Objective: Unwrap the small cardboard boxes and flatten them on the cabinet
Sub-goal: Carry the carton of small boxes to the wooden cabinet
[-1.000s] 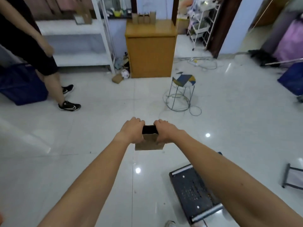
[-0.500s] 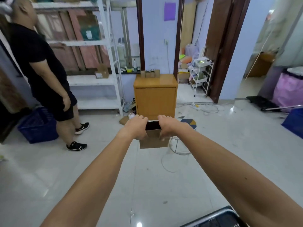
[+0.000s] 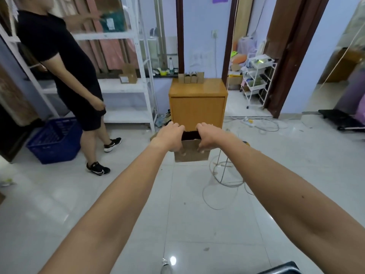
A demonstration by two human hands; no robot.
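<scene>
Holding one small cardboard box [image 3: 192,156] out in front of me at twelve o'clock, I have my left hand [image 3: 170,139] curled over its left edge and my right hand [image 3: 209,137] curled over its right edge, the fingers of each wrapped round the rim. The mouth of the box gapes dark between my knuckles, so I judge its top is open, but the body stands square and is not flattened. It hangs in the air above the floor, resting on nothing and well apart from the cabinet.

Beyond my hands, also at twelve o'clock, stands the wooden cabinet [image 3: 197,107]. Along the back of its top sits a row of small boxes [image 3: 191,77], upright and side by side; whether they are wrapped I cannot tell from here. No flat cardboard shows on the cabinet top, so by my reckoning the task is near its start. This box has to be brought over and pressed flat there, then each of the row in turn.

At ten o'clock another person [image 3: 65,62] in black stands by a white shelf unit [image 3: 126,86], with a blue basket [image 3: 55,139] on the floor at nine o'clock.
</scene>
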